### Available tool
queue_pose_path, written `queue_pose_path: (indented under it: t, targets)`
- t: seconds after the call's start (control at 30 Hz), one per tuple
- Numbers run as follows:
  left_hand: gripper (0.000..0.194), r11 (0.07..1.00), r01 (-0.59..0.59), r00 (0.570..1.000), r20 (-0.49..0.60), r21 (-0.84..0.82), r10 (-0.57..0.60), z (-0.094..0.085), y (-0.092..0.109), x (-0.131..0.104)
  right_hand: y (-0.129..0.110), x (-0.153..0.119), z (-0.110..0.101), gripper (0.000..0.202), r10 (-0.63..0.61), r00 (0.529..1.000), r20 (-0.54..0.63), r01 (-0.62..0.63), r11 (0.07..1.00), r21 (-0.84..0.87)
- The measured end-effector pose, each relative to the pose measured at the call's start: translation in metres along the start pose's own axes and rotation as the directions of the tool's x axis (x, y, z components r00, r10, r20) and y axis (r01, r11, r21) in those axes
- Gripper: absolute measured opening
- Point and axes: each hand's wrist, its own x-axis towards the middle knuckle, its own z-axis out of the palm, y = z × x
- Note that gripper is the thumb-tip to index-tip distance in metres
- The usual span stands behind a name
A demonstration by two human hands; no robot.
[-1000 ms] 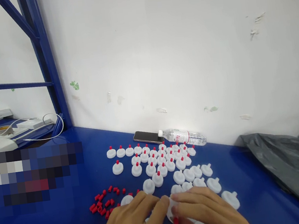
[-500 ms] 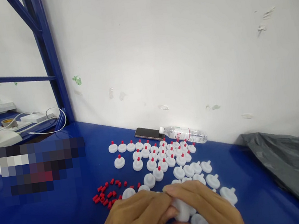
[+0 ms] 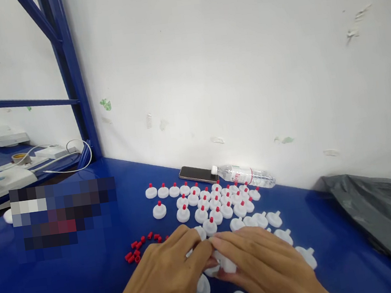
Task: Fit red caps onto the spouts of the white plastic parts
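Note:
In the lower middle of the head view my two hands meet over a white round plastic piece with a spout (image 3: 227,263). My right hand (image 3: 264,262) is closed around its right side. The bent fingers of my left hand (image 3: 171,265) are pinched at its left edge; what their tips hold is hidden. Loose red caps (image 3: 136,253) lie left of my left hand, partly covered by it. Beyond my hands stand several white pieces with red caps on their spouts (image 3: 183,213). Uncapped white pieces (image 3: 306,257) lie to the right, and others (image 3: 202,290) lie below my hands.
A phone (image 3: 198,174) and a lying clear bottle (image 3: 244,174) rest by the wall. Black plastic sheeting (image 3: 371,219) covers the right table edge. A blue metal frame (image 3: 77,85) rises at left, near white devices with cables (image 3: 16,179). A blurred patch hides part of the table.
My hands have come closer together and a little higher, the left now covering more red caps. A white piece below them has come into sight. The whole view has shifted slightly.

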Motion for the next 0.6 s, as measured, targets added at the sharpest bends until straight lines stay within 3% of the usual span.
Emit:
queue_pose_path:
  t: [0.13, 0.23, 0.3, 0.37, 0.43, 0.5, 0.6]
  targets:
    - [0.035, 0.986, 0.068, 0.997, 0.047, -0.149, -0.062, -0.007, 0.006, 0.001, -0.003, -0.006, -0.008, 0.035, -0.146, 0.989, 0.007, 0.145, 0.975, -0.17]
    - [0.036, 0.948, 0.19, 0.981, 0.022, -0.255, -0.191, -0.025, -0.007, 0.003, 0.007, -0.012, -0.025, 0.038, -0.13, 0.991, 0.013, 0.129, 0.957, -0.261]
    - [0.04, 0.908, 0.349, 0.936, 0.053, -0.231, -0.347, -0.039, -0.024, 0.004, 0.019, -0.014, -0.036, 0.038, -0.008, 0.999, -0.046, -0.008, 0.942, -0.336]
    - [0.041, 0.858, 0.488, 0.872, 0.057, -0.162, -0.485, -0.048, -0.041, 0.005, 0.031, -0.014, -0.041, 0.036, 0.154, 0.971, -0.181, -0.214, 0.901, -0.377]
    - [0.04, 0.828, 0.552, 0.834, 0.059, -0.097, -0.549, -0.048, -0.054, 0.004, 0.04, -0.014, -0.039, 0.034, 0.242, 0.947, -0.213, -0.305, 0.884, -0.354]
    - [0.04, 0.825, 0.563, 0.826, 0.074, -0.049, -0.559, -0.04, -0.06, 0.002, 0.044, -0.016, -0.033, 0.025, 0.259, 0.957, -0.132, -0.288, 0.909, -0.302]
    - [0.037, 0.842, 0.54, 0.826, 0.191, 0.008, -0.531, -0.025, -0.063, -0.001, 0.043, -0.019, -0.022, 0.02, 0.232, 0.972, 0.026, -0.219, 0.947, -0.236]
